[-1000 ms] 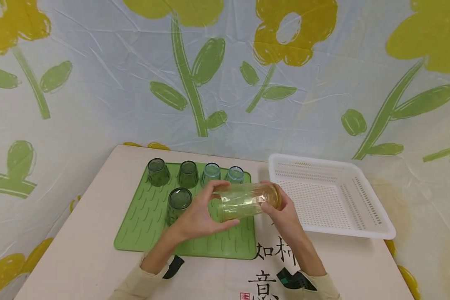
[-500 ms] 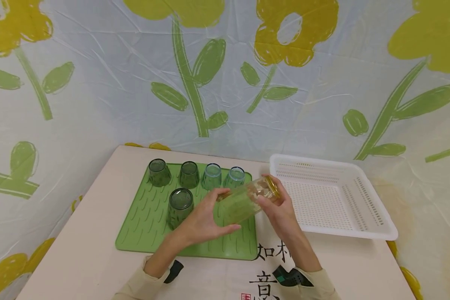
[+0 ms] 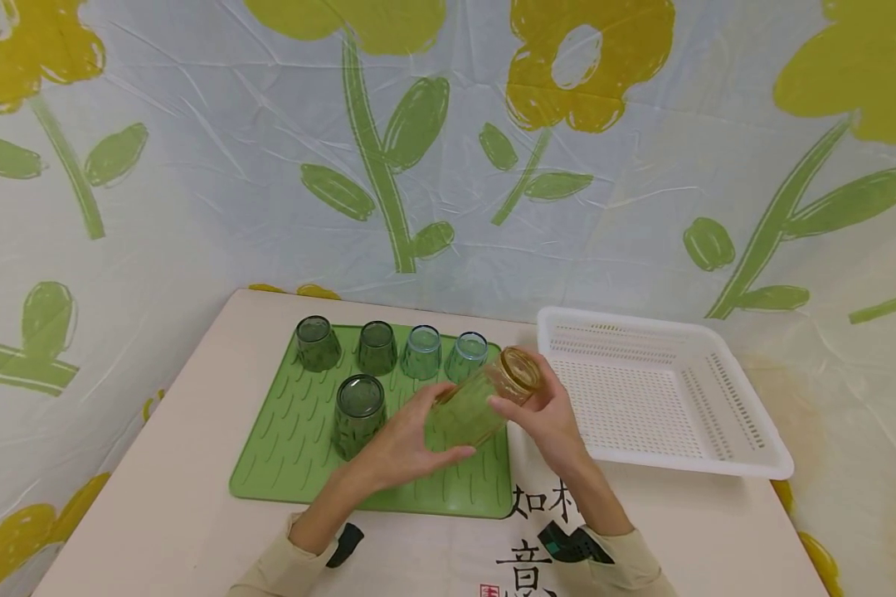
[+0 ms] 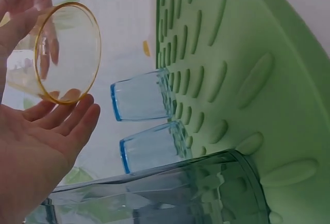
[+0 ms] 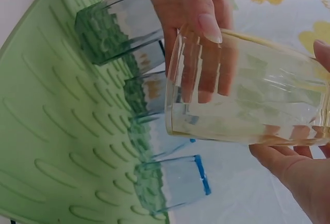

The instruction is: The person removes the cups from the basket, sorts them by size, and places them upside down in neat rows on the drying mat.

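A yellow-tinted drinking glass (image 3: 466,410) is held above a green drying mat, tilted, its base up to the right and its mouth down to the left. My right hand (image 3: 538,406) grips the base end. Near the mouth my left hand (image 3: 399,439) holds the glass between thumb and fingers. In the left wrist view the glass's round rim (image 4: 98,49) shows beside the left fingers. The right wrist view shows the left thumb against the clear wall of the glass (image 5: 258,95), with fingers visible through it.
Upside down on the green mat (image 3: 291,464) stand a large dark green glass (image 3: 358,419), two smaller dark glasses (image 3: 318,344) at the back left, and two blue glasses (image 3: 421,352) beside them. A white perforated basket (image 3: 717,398) sits to the right.
The yellow glass has gone from nearly level to tilted, its base turned up and its mouth lowered. Both hands keep hold of it. The other glasses have not moved.
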The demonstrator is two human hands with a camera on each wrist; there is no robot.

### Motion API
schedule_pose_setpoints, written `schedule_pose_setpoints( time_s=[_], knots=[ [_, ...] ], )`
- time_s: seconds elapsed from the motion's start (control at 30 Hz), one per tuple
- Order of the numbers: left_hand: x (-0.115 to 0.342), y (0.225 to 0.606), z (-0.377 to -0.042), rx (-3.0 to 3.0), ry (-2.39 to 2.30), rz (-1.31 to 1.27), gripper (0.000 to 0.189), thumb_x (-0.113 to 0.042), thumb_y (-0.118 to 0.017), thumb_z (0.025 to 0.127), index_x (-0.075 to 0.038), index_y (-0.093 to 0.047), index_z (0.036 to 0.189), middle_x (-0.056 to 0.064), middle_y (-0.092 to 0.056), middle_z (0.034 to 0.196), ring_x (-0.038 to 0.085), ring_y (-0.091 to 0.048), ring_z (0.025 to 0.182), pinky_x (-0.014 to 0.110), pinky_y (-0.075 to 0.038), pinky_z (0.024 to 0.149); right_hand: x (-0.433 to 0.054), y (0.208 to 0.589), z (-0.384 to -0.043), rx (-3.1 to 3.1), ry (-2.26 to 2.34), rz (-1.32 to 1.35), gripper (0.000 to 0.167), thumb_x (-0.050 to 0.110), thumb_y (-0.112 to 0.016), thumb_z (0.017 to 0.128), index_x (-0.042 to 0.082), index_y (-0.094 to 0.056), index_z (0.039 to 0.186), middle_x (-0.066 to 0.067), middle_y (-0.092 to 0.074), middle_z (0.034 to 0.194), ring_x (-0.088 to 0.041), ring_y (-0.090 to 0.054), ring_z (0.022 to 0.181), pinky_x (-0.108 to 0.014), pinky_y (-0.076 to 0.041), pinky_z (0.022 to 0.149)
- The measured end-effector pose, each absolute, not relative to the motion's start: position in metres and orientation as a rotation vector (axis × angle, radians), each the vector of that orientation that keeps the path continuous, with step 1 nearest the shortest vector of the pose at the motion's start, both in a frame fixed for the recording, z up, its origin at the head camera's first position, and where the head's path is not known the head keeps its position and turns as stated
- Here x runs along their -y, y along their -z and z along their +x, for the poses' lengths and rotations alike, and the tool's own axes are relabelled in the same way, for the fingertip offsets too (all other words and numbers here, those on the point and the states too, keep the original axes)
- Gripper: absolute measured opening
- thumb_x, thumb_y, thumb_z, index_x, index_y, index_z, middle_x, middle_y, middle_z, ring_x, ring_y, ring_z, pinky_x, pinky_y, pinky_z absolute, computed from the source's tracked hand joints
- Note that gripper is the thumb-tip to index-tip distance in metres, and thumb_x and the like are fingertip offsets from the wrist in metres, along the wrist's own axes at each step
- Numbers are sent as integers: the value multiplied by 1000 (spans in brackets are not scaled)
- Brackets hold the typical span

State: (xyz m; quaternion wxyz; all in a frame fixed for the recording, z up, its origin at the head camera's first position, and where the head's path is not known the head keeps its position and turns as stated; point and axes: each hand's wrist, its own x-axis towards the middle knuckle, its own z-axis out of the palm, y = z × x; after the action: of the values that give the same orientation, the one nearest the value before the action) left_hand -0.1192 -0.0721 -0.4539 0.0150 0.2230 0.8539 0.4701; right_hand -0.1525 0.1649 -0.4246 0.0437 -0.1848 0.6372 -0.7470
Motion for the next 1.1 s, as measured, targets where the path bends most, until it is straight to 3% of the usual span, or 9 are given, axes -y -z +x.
schedule_pose_setpoints(
  time_s=[0.37, 0.7, 1.1],
  knots=[
    [76, 469, -122, -2663, -1469, 715, 86, -48, -79, 90, -11, -39, 157, 8, -48, 152, 29, -43, 143, 55, -42, 113, -156, 439, -159, -2072, 2097, -825, 78, -10, -77, 85, -3, -38, 151, -19, -53, 141, -25, -58, 127, -36, -54, 101],
    [75, 477, -124, -2640, -1498, 701, 82, -38, -81, 90, -7, -41, 155, 11, -52, 147, 29, -49, 137, 52, -44, 112, -151, 450, -159, -2156, 1967, -851, 78, -5, -81, 85, 12, -44, 152, -17, -56, 138, -24, -61, 123, -34, -54, 99],
    [74, 489, -124, -2634, -1481, 693, 80, -31, -82, 91, -5, -40, 154, 12, -53, 144, 29, -50, 135, 49, -46, 111, -149, 461, -158, -2173, 1882, -882, 80, -5, -84, 82, 10, -45, 150, -16, -53, 142, -29, -60, 123, -38, -54, 101]
  ],
)
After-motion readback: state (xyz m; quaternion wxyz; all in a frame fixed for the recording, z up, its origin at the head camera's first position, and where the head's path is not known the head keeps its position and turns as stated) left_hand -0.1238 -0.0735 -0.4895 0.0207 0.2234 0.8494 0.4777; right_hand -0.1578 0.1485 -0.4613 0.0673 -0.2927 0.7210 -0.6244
